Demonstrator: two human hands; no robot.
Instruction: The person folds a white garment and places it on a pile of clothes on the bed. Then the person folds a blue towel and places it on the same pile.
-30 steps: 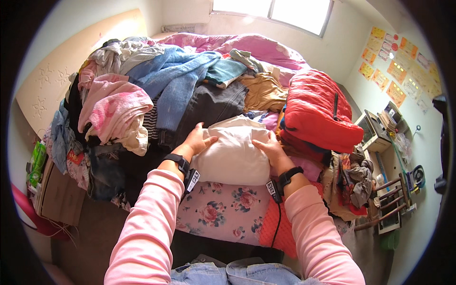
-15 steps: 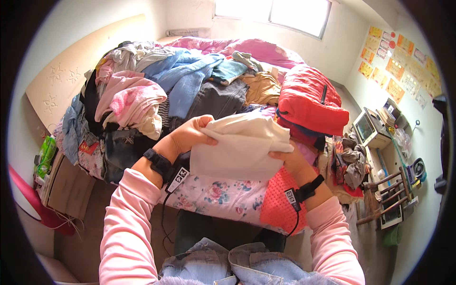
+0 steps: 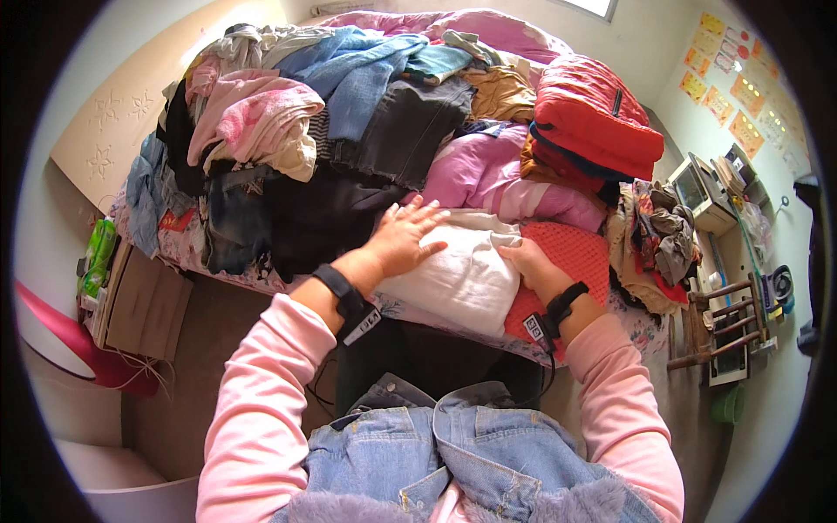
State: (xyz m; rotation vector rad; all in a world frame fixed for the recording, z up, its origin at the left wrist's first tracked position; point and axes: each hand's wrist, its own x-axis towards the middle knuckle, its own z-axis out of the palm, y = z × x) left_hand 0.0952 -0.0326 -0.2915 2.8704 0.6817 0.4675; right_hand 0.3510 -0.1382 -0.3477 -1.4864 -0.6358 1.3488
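Note:
A folded white cloth garment [image 3: 466, 275] lies on the near edge of the bed, partly over a coral-red textured cloth [image 3: 571, 261]. My left hand [image 3: 403, 237] rests on its upper left part, fingers stretched and spread, palm down. At the garment's right edge, my right hand [image 3: 534, 266] is closed with the thumb toward the cloth; its other fingers are largely hidden. Just beyond the garment is a pink-purple quilt [image 3: 488, 174]. Black clothing [image 3: 327, 218] lies to the left of my left hand.
A big heap holds a pink garment [image 3: 253, 118], a blue one [image 3: 357, 78] and dark grey jeans [image 3: 410, 122]. Folded red jackets [image 3: 597, 118] are stacked at the right. More clothes [image 3: 663, 244] sit beside a wooden chair [image 3: 715, 322]. A bedside cabinet [image 3: 144, 301] stands left.
The white garment has gone from being held up by both hands to lying on the bed. My left hand has let go and spread flat on it. The view has tilted down.

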